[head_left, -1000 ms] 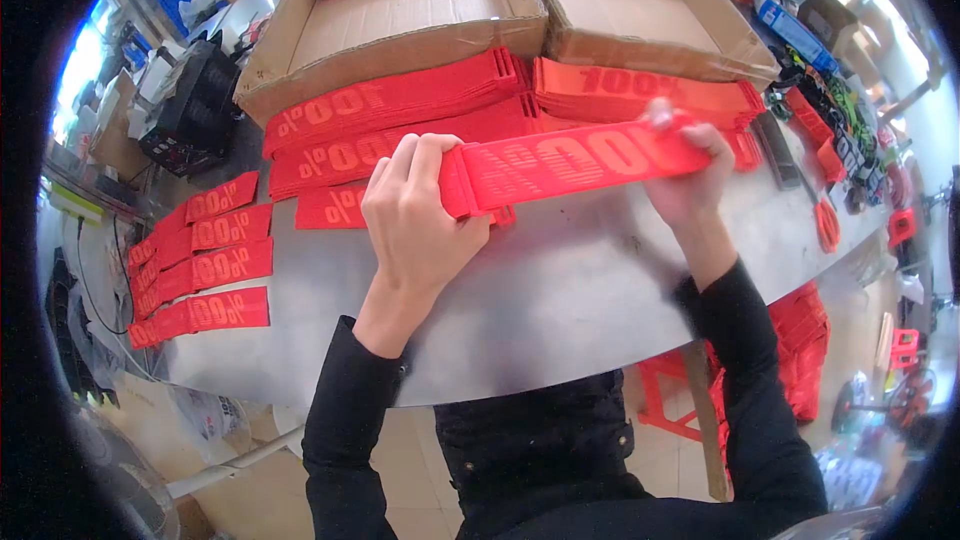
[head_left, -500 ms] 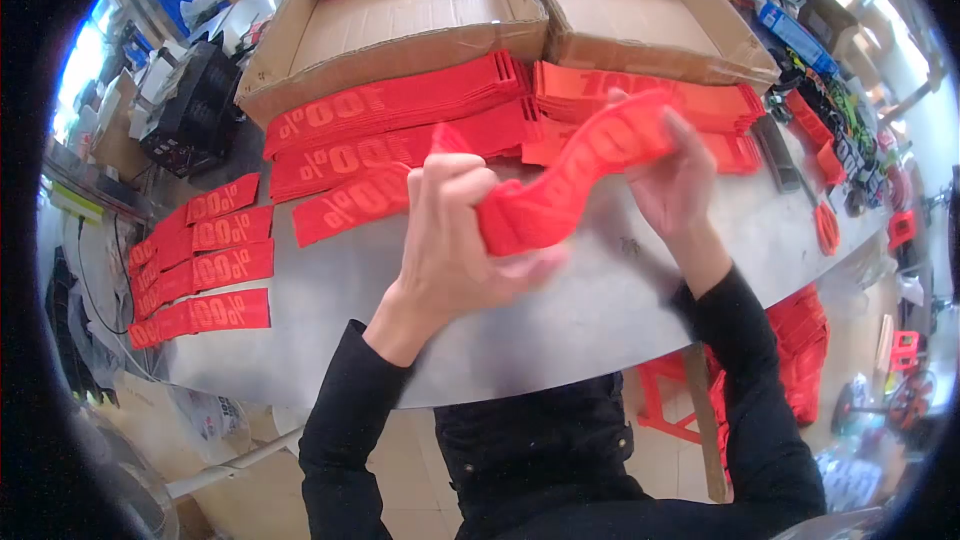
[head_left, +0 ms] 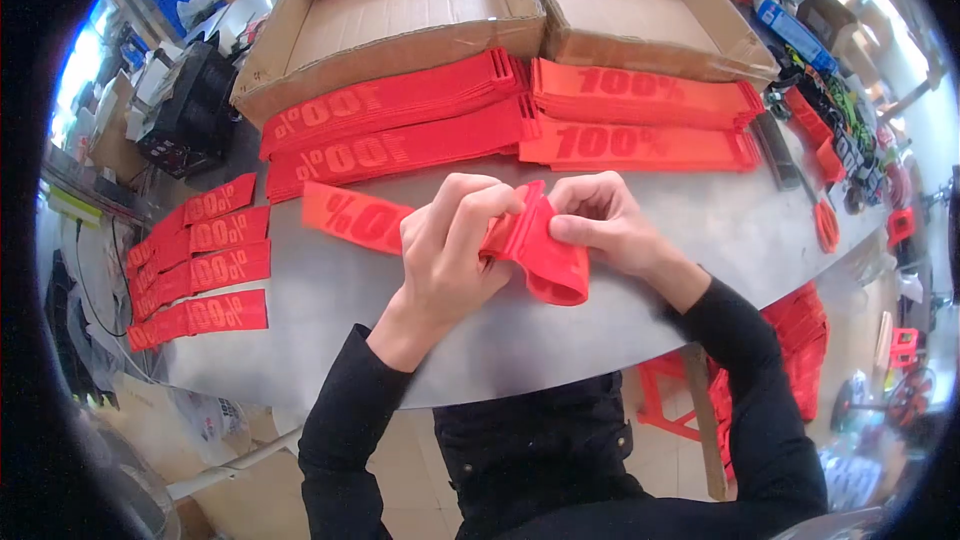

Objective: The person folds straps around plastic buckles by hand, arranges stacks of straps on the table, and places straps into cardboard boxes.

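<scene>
A red printed strap (head_left: 556,258) is held between my two hands over the metal table (head_left: 500,350). Its right part bends round into a loop that hangs below my fingers, and a tail with a darker "%0" print stretches out to the left. My left hand (head_left: 447,250) is closed round the strap's middle, hiding part of it. Thumb and fingers of my right hand (head_left: 612,225) pinch the loop's upper edge. Just beyond the hands lie stacks of similar straps, darker red ones (head_left: 400,145) on the left and orange-red ones (head_left: 640,145) on the right.
Two open cardboard boxes (head_left: 390,55) with red straps inside stand at the back. Several folded straps (head_left: 230,265) are laid out at the left. Orange-handled scissors (head_left: 826,227) lie at the right, and a red stool (head_left: 665,400) stands below the table edge.
My right hand has come down and in towards my left. The strap, stretched up to the right before, now folds into a loop between the hands, its tail pointing left.
</scene>
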{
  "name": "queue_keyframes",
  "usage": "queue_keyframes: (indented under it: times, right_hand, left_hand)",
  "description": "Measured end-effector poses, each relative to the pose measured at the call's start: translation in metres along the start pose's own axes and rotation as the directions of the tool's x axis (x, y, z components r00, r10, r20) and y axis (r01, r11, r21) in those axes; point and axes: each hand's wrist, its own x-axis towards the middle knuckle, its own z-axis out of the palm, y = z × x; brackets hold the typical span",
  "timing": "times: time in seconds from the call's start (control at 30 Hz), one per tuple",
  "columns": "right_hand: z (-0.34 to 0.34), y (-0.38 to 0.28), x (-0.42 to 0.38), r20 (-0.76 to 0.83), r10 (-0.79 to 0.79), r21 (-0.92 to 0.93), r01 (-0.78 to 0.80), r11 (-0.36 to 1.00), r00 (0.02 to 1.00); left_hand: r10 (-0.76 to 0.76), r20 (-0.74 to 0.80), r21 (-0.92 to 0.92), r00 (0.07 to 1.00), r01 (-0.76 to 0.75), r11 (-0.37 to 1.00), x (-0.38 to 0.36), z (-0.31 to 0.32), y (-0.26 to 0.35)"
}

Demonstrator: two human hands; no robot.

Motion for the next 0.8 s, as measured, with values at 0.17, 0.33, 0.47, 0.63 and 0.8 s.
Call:
queue_keyframes:
  times: [0.17,0.33,0.47,0.63,0.8]
  right_hand:
    - [-0.004,0.001,0.001,-0.015,-0.008,0.020,0.008,1.000,1.000]
    - [-0.005,0.000,0.003,-0.036,-0.009,0.013,0.009,1.000,0.999]
    - [-0.008,0.002,0.000,-0.001,-0.024,-0.026,0.024,0.999,1.000]
    - [-0.010,0.000,0.000,0.021,-0.063,-0.082,0.064,0.995,0.998]
    - [-0.006,0.004,0.002,-0.055,-0.136,-0.135,0.128,0.982,0.989]
  left_hand:
    - [0.084,0.018,-0.037,0.996,-0.083,0.996,0.002,0.000,-0.002]
    - [0.110,0.025,-0.035,0.994,-0.109,0.993,0.003,0.001,-0.003]
    - [0.104,0.057,-0.034,0.993,-0.103,0.994,0.003,0.000,-0.003]
    - [0.117,0.070,-0.044,0.991,-0.114,0.993,0.003,0.000,-0.005]
    - [0.123,0.091,-0.044,0.988,-0.120,0.992,0.005,-0.001,-0.004]
